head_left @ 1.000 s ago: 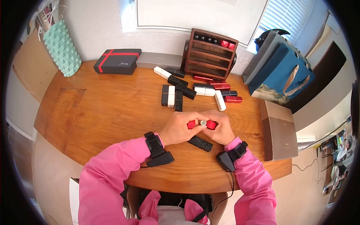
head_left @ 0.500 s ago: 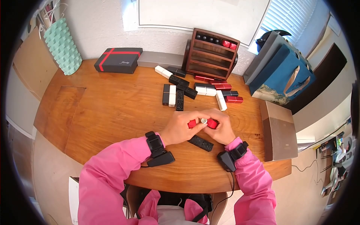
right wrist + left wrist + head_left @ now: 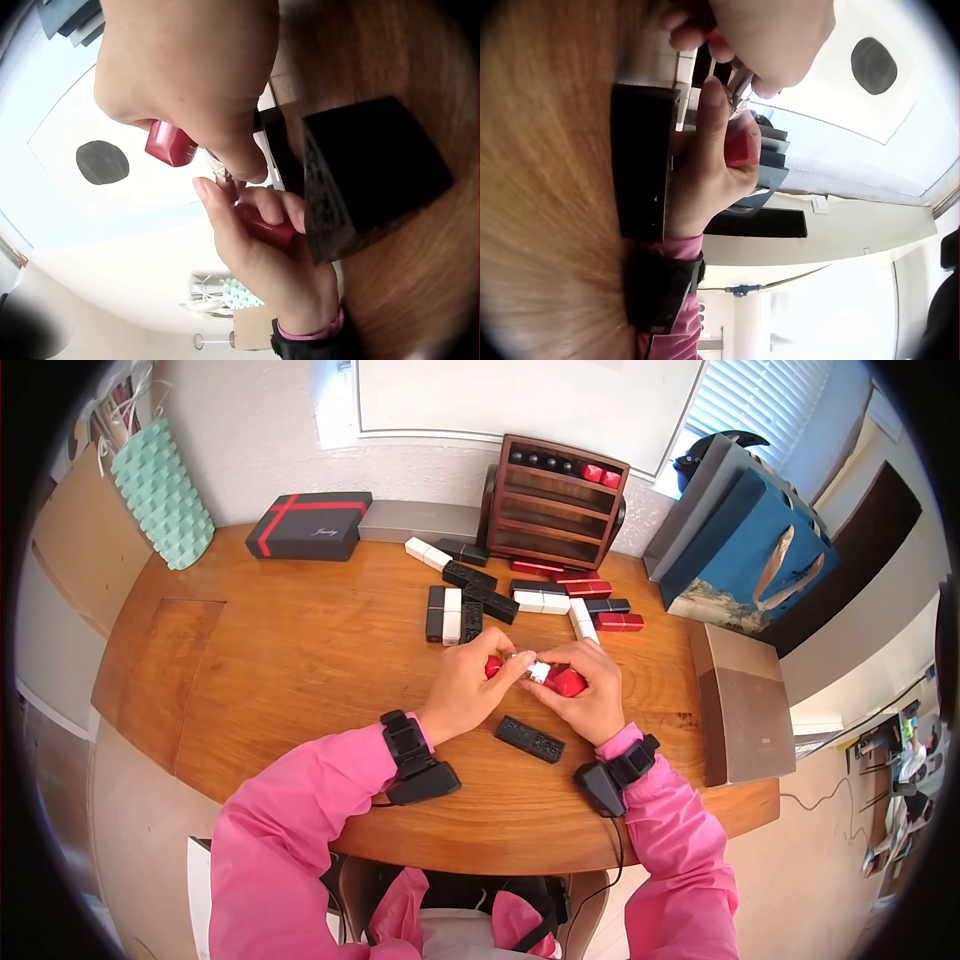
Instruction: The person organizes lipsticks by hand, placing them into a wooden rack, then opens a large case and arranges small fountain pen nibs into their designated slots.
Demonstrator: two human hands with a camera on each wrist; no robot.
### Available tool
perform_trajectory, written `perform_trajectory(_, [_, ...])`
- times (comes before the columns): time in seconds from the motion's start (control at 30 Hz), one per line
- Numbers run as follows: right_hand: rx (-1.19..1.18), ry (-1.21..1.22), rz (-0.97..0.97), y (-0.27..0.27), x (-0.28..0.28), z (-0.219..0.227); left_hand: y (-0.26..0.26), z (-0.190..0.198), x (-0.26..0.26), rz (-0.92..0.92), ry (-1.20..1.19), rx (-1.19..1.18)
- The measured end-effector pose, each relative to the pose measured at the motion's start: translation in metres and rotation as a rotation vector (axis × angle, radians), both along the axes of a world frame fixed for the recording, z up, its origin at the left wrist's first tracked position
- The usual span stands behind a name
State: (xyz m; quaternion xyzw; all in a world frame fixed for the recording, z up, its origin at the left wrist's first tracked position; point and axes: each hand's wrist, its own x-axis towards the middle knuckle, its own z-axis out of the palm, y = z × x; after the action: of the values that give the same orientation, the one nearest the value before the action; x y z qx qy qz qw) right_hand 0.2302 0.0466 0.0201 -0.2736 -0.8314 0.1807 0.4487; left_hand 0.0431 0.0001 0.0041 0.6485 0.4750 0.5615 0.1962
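In the head view my left hand (image 3: pixel 460 688) grips one red piece of a lipstick tube (image 3: pixel 493 666) in its curled fingers. My right hand (image 3: pixel 594 688) holds another red piece (image 3: pixel 569 682), faceted and glossy. Between the fingertips shows a bright silver part (image 3: pixel 539 672), which the left thumb overlaps. From the right wrist, the left-hand piece (image 3: pixel 266 227) lies deep in the fingers, and the silver part (image 3: pixel 217 166) is close to both hands. A black carved tube (image 3: pixel 530 739) lies on the table just below the hands.
Several white, black and red tubes lie beyond the hands, including a white one (image 3: pixel 452 617). Behind them stands a wooden rack (image 3: pixel 558 500) with black and red tubes in its top row. A brown box (image 3: pixel 745 710) stands at right, a black gift box (image 3: pixel 308 526) back left.
The hands have shifted slightly, the left one up and to the left. More of the silver part shows between them, and the black carved tube below is fully uncovered.
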Motion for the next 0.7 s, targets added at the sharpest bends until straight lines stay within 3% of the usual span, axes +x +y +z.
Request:
perform_trajectory(0.13, [0.126,-0.036,0.013,0.002,0.002,-0.003,-0.001,0.002,-0.005,-0.034,0.078,-0.108])
perform_trajectory(0.3, [0.203,-0.05,0.03,0.003,0.004,-0.003,-0.004,0.012,-0.003,-0.122,-0.085,-0.4])
perform_trajectory(0.4, [0.235,-0.069,0.028,0.003,0.005,-0.002,-0.004,0.013,-0.001,-0.141,-0.151,-0.446])
perform_trajectory(0.5, [0.277,-0.091,0.012,0.002,0.005,-0.002,-0.002,0.008,-0.001,-0.147,-0.19,-0.45])
perform_trajectory(0.63, [0.153,-0.01,-0.004,0.003,0.002,-0.005,-0.005,0.012,-0.007,-0.162,-0.237,-0.492])
perform_trajectory(0.7, [0.08,0.041,-0.021,0.003,0.001,-0.007,-0.007,0.014,-0.011,-0.183,-0.357,-0.312])
